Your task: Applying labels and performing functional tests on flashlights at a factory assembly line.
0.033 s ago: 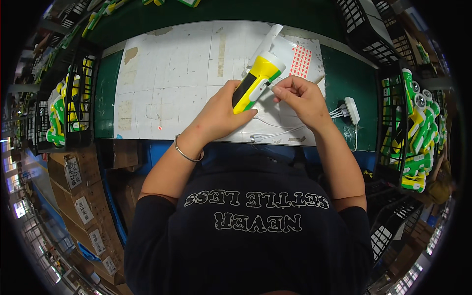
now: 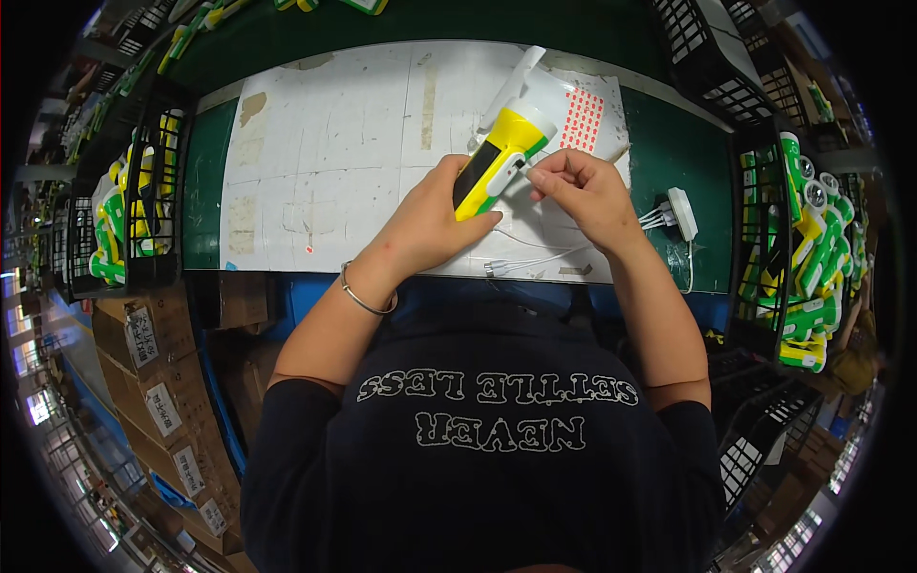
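Observation:
My left hand (image 2: 423, 220) is wrapped around the lower body of a yellow, green and white flashlight (image 2: 508, 134). The flashlight tilts up and to the right, its wide white head away from me. A dark panel runs along its yellow side, and a white strip with a small black part faces my right hand (image 2: 585, 196). The right thumb and fingertips are pinched together close beside that strip; what lies between them is too small to make out. Behind the flashlight lies a pale sheet (image 2: 583, 119) with rows of small red stickers, its left part curled up.
A white charging block (image 2: 682, 214) with several cables sits on the green table at right. White cable plugs (image 2: 497, 268) lie near the front edge. Black crates of flashlights stand at the left (image 2: 153, 205) and right (image 2: 764, 239). Cardboard boxes (image 2: 158, 382) are stacked lower left.

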`<state>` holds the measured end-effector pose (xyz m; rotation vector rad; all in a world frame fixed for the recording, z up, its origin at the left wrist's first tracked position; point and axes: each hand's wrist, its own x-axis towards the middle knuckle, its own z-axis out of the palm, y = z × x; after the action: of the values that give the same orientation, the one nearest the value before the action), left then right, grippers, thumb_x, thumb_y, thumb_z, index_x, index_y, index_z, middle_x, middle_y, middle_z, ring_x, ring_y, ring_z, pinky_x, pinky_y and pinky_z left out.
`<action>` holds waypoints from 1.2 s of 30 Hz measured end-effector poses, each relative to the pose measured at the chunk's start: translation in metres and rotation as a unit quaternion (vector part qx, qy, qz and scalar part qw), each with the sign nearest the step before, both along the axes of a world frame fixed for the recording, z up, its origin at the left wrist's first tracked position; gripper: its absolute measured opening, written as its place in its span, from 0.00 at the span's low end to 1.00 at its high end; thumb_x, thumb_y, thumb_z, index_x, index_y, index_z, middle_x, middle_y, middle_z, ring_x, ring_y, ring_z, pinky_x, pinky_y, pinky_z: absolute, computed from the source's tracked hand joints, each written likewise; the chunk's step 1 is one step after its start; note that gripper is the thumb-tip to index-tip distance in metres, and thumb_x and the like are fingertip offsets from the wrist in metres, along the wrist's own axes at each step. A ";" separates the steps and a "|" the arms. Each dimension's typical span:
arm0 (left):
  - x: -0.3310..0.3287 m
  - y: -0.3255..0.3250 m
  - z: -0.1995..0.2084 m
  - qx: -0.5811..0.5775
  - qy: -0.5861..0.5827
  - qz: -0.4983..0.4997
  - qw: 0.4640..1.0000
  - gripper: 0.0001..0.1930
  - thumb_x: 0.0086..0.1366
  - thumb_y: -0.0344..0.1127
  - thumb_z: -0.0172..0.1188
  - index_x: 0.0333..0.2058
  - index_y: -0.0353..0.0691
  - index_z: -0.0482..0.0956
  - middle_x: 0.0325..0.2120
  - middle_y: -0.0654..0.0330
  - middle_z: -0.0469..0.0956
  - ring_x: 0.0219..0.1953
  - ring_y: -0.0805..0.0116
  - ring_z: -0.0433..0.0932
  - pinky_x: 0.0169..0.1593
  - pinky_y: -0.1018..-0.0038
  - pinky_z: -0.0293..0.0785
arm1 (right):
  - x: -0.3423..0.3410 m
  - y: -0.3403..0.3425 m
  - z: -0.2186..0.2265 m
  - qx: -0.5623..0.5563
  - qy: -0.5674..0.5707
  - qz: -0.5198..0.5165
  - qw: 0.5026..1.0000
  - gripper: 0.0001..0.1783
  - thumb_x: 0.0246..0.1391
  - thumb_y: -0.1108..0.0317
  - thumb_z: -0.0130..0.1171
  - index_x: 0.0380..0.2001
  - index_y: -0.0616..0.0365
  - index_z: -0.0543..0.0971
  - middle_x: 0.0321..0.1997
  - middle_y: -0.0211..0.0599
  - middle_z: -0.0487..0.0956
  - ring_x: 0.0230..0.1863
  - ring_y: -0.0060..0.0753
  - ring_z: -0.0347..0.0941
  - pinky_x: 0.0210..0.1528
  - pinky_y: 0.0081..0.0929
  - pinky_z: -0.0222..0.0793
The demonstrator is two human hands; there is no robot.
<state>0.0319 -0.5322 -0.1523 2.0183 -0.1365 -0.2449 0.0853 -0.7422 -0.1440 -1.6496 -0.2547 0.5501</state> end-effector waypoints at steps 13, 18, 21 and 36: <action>0.000 -0.021 -0.010 0.177 -0.195 0.093 0.960 0.28 0.50 0.33 0.65 0.49 0.37 0.64 0.40 0.51 0.69 0.40 0.51 0.73 0.41 0.65 0.72 | -0.008 0.000 -0.017 0.014 -0.015 -0.109 0.994 0.10 0.50 0.66 0.61 0.29 0.63 0.77 0.24 0.29 0.77 0.25 0.14 0.68 0.31 0.12 0.61; -0.001 -0.022 -0.015 0.172 -0.210 0.099 0.957 0.27 0.50 0.33 0.65 0.49 0.39 0.65 0.39 0.53 0.70 0.39 0.52 0.74 0.40 0.66 0.72 | -0.007 0.000 -0.010 0.026 0.062 -0.098 0.993 0.07 0.51 0.66 0.60 0.28 0.59 0.77 0.22 0.26 0.76 0.14 0.07 0.54 0.16 0.11 0.45; 0.002 -0.021 -0.015 0.213 -0.201 0.078 0.953 0.27 0.49 0.32 0.65 0.48 0.40 0.65 0.39 0.53 0.70 0.39 0.52 0.73 0.40 0.65 0.72 | -0.009 -0.002 -0.015 0.017 0.085 -0.089 0.992 0.08 0.50 0.66 0.61 0.27 0.59 0.77 0.21 0.25 0.75 0.14 0.08 0.54 0.17 0.11 0.45; -0.004 -0.026 -0.015 0.188 -0.149 0.079 0.968 0.26 0.50 0.34 0.64 0.48 0.40 0.65 0.40 0.52 0.70 0.39 0.51 0.73 0.41 0.64 0.72 | 0.001 -0.009 -0.008 0.007 0.112 -0.064 0.992 0.08 0.47 0.66 0.62 0.23 0.56 0.75 0.18 0.25 0.75 0.14 0.08 0.54 0.16 0.11 0.44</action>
<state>0.0280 -0.5582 -0.1676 2.4232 -0.1228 0.1480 0.0865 -0.7514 -0.1520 -1.5621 0.0124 0.6278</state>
